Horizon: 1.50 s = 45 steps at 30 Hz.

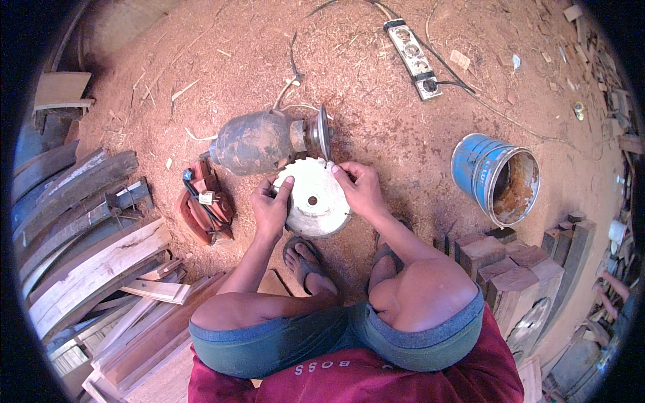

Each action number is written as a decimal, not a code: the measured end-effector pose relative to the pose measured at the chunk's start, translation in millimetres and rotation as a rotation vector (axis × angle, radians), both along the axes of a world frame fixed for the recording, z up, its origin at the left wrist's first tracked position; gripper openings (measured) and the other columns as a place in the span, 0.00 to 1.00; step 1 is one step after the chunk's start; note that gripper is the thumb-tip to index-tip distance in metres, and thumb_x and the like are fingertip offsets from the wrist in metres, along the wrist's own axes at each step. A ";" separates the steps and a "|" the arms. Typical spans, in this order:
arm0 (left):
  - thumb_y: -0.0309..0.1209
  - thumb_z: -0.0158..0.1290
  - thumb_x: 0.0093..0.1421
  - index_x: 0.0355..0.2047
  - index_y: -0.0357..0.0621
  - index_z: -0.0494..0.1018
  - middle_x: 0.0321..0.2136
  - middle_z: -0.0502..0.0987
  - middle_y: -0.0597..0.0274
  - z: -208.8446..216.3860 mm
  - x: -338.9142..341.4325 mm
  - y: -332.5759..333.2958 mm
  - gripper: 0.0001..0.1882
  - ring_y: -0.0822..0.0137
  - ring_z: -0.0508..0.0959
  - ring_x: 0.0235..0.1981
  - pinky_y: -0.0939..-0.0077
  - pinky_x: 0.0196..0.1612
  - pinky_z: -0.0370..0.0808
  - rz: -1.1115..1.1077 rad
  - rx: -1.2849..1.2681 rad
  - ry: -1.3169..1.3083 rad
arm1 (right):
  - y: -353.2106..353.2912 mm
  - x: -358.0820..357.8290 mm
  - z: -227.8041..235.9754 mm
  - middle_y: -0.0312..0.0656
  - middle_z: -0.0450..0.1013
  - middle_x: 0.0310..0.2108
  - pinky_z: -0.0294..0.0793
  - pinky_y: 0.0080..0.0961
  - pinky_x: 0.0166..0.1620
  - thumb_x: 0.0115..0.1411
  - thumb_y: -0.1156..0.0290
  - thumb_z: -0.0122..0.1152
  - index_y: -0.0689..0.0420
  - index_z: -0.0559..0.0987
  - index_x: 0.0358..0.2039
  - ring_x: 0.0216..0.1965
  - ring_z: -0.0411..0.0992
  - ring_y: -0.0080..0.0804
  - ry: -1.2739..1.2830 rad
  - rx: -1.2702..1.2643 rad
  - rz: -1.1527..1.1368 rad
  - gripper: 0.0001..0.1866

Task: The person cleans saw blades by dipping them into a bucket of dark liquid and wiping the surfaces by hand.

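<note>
Both of my hands grip a round circular saw blade (310, 218) with a toothed rim and a small centre hole. My left hand (272, 201) pinches its left edge, thumb on top. At the upper right edge, my right hand (361, 188) has its thumb and fingers closed on the blade. Just beyond it lies a worn electric motor (255, 142), a thin grinding disc (324, 132) mounted upright on its shaft. The blade's far edge is right by the disc's lower edge; whether they touch I cannot tell. An orange-red power tool (203, 205) lies left of my left hand.
A blue metal bucket (478, 171) lies on its side to the right. A power strip (413, 59) with cables sits far right of centre. Planks (101, 275) pile up at left; wooden blocks (514, 269) and another saw blade (531, 324) are at right. Sawdust covers the ground.
</note>
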<state>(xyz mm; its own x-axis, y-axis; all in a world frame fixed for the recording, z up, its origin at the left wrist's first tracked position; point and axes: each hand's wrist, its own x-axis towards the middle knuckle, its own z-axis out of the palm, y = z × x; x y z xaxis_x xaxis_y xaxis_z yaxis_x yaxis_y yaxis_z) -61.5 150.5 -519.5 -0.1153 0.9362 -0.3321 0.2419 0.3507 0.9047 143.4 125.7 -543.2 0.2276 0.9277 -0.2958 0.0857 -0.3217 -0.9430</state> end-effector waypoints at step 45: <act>0.30 0.61 0.61 0.37 0.34 0.78 0.30 0.80 0.63 82.9 -21.3 -0.9 0.10 0.75 0.76 0.33 0.79 0.39 0.73 -0.085 0.349 0.090 | 10.2 21.0 98.6 0.41 0.80 0.46 0.76 0.33 0.53 0.52 0.76 0.71 0.57 0.76 0.55 0.50 0.75 0.40 -0.234 0.741 0.188 0.28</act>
